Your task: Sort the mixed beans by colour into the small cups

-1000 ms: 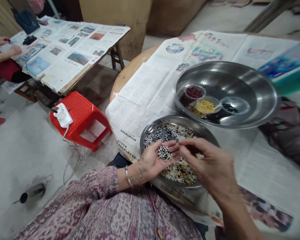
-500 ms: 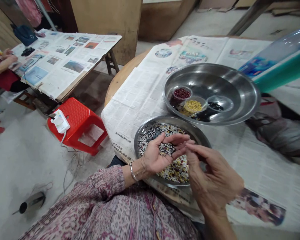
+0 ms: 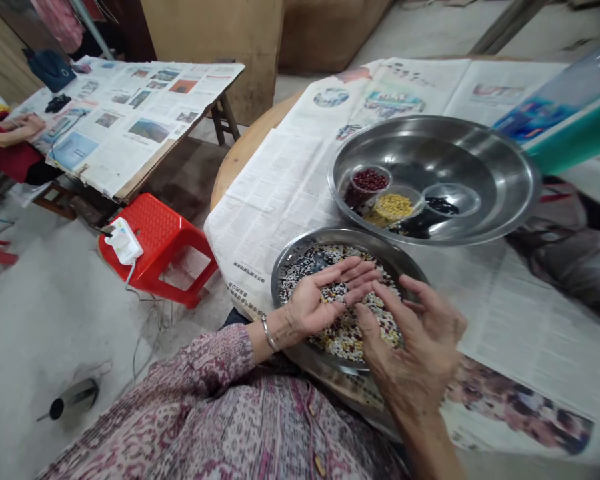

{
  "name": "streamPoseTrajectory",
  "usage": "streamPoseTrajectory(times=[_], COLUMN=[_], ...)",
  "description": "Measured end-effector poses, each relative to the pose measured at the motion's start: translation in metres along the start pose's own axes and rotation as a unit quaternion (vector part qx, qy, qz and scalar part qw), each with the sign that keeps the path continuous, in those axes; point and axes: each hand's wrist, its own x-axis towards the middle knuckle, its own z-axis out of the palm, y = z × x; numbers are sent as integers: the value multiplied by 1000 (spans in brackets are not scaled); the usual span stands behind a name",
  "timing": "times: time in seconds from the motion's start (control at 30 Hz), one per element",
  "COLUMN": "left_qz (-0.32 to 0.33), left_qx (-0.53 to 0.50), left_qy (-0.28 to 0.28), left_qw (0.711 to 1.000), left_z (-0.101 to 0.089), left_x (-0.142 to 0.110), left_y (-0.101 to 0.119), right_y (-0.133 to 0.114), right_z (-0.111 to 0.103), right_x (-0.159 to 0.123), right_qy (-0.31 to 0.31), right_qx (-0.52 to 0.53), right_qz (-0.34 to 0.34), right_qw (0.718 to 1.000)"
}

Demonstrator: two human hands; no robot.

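Left grip: left hand [image 3: 313, 303] palm up over the plate, fingers loosely spread and slightly cupped, wide; a small pile of mixed grains [image 3: 336, 291] sits on the palm. Metal bangle [image 3: 268, 333] on the wrist, patterned sleeve [image 3: 215, 353] above it.

Right grip: right hand [image 3: 415, 340] over the near side of the plate, fingers curled and spread, wide, nothing visible held. Fingertips right at the grains, can't tell if touching. Just beside the left hand.

Grains: black, white, yellow and red mix [image 3: 313, 270] spread across the plate, under both hands.

Plate: shallow steel plate [image 3: 347, 233] near the counter's front edge, under both hands.

Counter: round wooden counter [image 3: 245, 147], covered in newspaper [image 3: 265, 200].

Basin: large steel basin [image 3: 430, 143] toward the right side of the counter, just past the plate. Inside it, a clear cup of red beans [image 3: 367, 183], a clear cup of yellow grains [image 3: 393, 208], a clear cup with black grains [image 3: 450, 200], loose dark grains [image 3: 413, 228] at the cups' base.

Upper right: plastic bottle [image 3: 555, 100], blurred, above the basin, with a teal band [image 3: 575, 137] across it.

Floor: red plastic stool [image 3: 155, 240] left of the counter, white charger [image 3: 124, 241] on it. Small metal cylinder [image 3: 73, 399] on the concrete floor [image 3: 40, 320].

Background: second newspaper-covered table [image 3: 130, 113]; co-worker's hand [image 3: 30, 123] at its left end.
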Motion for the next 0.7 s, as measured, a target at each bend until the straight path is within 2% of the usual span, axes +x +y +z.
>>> streamPoseTrajectory(times=[0.13, 0.3, 0.43, 0.53, 0.63, 0.7], left_qz=[15, 8, 7, -18, 7, 0], left_qx=[45, -23, -74, -66, -55, -44], left_qy=[-5, 34, 31, 44, 57, 47], left_qw=[999, 999, 997, 997, 997, 998], left_z=[0, 3, 7, 10, 10, 9], left_x=[-3, -2, 2, 3, 3, 3], left_y=[2, 15, 13, 6, 6, 6], right_y=[3, 5, 6, 7, 7, 6], right_z=[-1, -5, -3, -2, -3, -3], right_x=[-9, -13, -14, -15, -16, -16], right_qy=[8, 19, 20, 19, 19, 20], right_qx=[24, 38, 53, 57, 59, 57], right_qz=[42, 99, 105, 105, 114, 110], right_qw=[999, 994, 993, 993, 992, 992])
